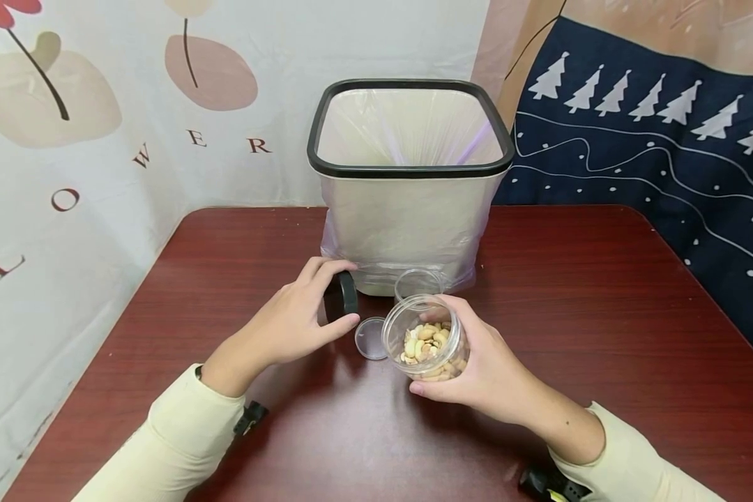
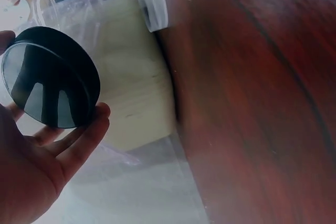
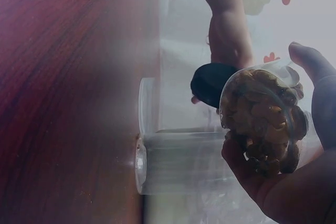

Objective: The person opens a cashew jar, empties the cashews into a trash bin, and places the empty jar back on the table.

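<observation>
While the left hand [image 1: 295, 317] clasps a round black lid [image 1: 341, 296] by its edge between fingers and thumb, I watch remotely as the right hand [image 1: 486, 366] curls around a tilted, clear cylindrical jar [image 1: 397, 322] raised above the glossy red-brown table [image 1: 602, 293]. Pale cashew nuts [image 1: 425, 341] fill its lower part. Behind stands another clear jar [image 1: 419, 280], before a cream, black-rimmed bin [image 1: 408, 216].

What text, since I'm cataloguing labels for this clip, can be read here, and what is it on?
"L O W E R": spaced letters rising left to right on the white wall hanging.
No readable text shows on the nut jar, black lid or bin.
</observation>
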Demonstrator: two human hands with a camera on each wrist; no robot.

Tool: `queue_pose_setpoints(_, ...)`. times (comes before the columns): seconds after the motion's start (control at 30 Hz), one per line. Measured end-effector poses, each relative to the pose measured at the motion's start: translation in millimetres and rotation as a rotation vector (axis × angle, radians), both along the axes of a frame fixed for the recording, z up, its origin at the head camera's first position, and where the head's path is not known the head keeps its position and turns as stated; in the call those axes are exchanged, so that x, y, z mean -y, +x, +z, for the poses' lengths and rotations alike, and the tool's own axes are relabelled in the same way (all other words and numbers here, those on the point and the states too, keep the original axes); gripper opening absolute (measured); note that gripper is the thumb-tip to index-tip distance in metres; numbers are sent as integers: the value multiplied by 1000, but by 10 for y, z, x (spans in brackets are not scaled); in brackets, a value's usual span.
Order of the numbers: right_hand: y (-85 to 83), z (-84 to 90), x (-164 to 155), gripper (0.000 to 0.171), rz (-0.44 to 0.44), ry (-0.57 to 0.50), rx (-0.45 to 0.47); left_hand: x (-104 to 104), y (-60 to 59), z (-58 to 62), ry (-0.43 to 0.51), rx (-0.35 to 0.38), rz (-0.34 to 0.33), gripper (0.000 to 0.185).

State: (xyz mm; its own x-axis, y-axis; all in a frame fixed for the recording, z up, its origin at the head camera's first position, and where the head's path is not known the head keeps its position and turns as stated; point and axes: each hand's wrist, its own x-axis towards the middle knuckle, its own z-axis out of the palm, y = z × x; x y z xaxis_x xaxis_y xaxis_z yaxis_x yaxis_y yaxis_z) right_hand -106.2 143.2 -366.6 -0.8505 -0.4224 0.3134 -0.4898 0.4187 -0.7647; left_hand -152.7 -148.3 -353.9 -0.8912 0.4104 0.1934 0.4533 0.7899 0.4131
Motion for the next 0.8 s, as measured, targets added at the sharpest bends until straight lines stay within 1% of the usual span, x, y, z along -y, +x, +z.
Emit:
queue_pose_setpoints(0.1,-1,1,0,93,1,-1,5,31,-11,-23,-5,25,13,67)
queue_pose_setpoints(0.33,-1,1,0,94,2,0,-2,75,-45,-72,-23,51,39,64)
queue_pose_setpoints(0.6,2,-3,1,95,0,1,2,96,-84,-153,-8,108,90,66)
queue_pose_setpoints(0.8,0,-9,3,95,-2,2,7,113,-101,-190,-10,133,106,66)
